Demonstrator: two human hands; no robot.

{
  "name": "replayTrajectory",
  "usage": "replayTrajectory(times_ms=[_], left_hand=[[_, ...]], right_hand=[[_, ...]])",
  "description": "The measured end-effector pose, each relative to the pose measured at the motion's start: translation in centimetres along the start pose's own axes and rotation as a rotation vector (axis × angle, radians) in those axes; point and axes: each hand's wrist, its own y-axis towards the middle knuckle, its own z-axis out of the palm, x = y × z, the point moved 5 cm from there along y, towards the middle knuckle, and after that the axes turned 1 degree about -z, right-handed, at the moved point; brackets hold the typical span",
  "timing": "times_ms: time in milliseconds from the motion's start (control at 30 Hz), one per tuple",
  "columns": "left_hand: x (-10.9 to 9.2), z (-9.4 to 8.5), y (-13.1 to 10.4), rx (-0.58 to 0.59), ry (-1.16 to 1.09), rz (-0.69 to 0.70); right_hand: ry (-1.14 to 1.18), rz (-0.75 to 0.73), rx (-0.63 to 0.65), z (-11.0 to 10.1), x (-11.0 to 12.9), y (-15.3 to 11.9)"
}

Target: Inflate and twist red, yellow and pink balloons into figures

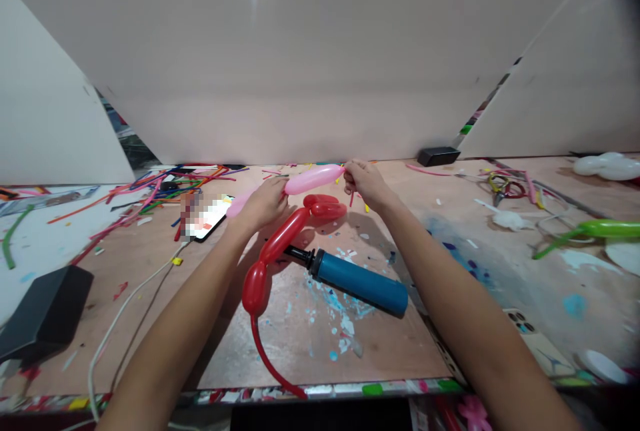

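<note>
A long pink balloon (315,179) is held up between both hands above the table. My left hand (270,201) is closed around its narrowed middle, and more of the pink balloon shows to the left behind that hand. My right hand (364,181) pinches its right end. Just below lies a twisted red balloon (286,234), with small bubbles at its far end and a thin uninflated tail curving to the table's front edge. Under it, slanting to the right, rests a blue hand pump (363,283) with a black nozzle.
Uninflated balloons (150,198) lie in a tangle at the back left, beside a lit phone (207,218) on a white cable. Scissors (505,189), a green balloon (607,229) and a beige phone (537,338) are at right. White panels (320,58) stand behind; a black box (439,156) sits there.
</note>
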Motion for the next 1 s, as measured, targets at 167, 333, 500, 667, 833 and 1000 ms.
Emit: replayTrajectory(times_ms=[167, 333, 500, 667, 833, 1000], left_hand=[[-0.3, -1.1, -0.1, -0.117, 0.128, 0.065], [-1.1, -0.7, 0.1, -0.065, 0.112, 0.125], [-1.8, -1.2, 0.3, -0.1, 0.054, 0.17], [-3.0, -1.8, 0.2, -0.151, 0.071, 0.295], [-3.6, -2.2, 0.1, -0.187, 0.089, 0.28], [-2.8, -2.6, 0.2, -0.166, 0.125, 0.065]], right_hand=[[0.065, 0.066, -0.095, -0.9, -0.5, 0.3], [0.125, 0.081, -0.07, -1.1, -0.5, 0.2], [0.216, 0.135, -0.085, -1.5, -1.0, 0.3], [0.284, 0.19, -0.086, -1.7, -1.1, 0.5], [0.404, 0.208, -0.066, -1.3, -0.7, 0.3], [0.444, 0.164, 0.064, 0.0, 0.1, 0.0]])
